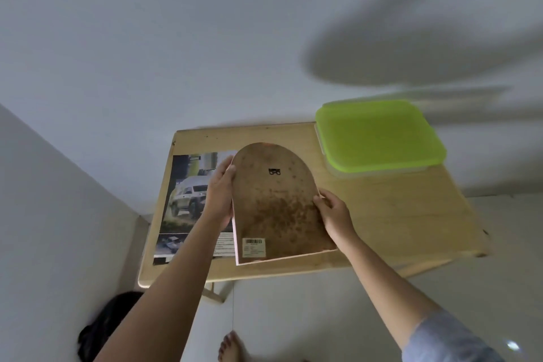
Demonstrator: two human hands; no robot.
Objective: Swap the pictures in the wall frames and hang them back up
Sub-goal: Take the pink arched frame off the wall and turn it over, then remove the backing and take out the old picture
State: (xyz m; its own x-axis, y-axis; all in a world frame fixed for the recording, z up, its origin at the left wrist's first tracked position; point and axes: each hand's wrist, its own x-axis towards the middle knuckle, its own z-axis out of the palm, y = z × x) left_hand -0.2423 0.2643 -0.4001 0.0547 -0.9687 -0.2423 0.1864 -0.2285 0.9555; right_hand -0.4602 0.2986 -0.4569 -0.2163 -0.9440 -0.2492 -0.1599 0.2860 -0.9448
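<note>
The person is holding an arched frame (273, 203) in both hands, just above the wooden surface (382, 214), with its brown backing board facing the camera. The left hand (219, 197) is gripping the frame's left edge. Its fingers (225, 167) are lying together along the rim with the thumb tip pressing on the backing, and whatever is curling behind the frame is hidden. The right hand (335, 216) is pinching the right edge lower down, thumb on the backing and the other fingers wrapping round to the unseen front.

Gripping opposite edges this way is probably leaving the whole back open to view, so the person can be checking how the board comes out. The small black hanger clip (274, 171) near the arch and the barcode label (254, 245) at the near left corner are both showing. Any catches or tabs are too small to tell.

A car picture (188, 194) is lying flat on the left part of the surface, partly under the left hand and the frame. It is likely waiting within reach as the print to go in. A green-lidded box (379, 135) is sitting at the far right corner, well apart from the work. I judge the swap to be at the stage of working on the frame's back, and hanging is not yet done.
</note>
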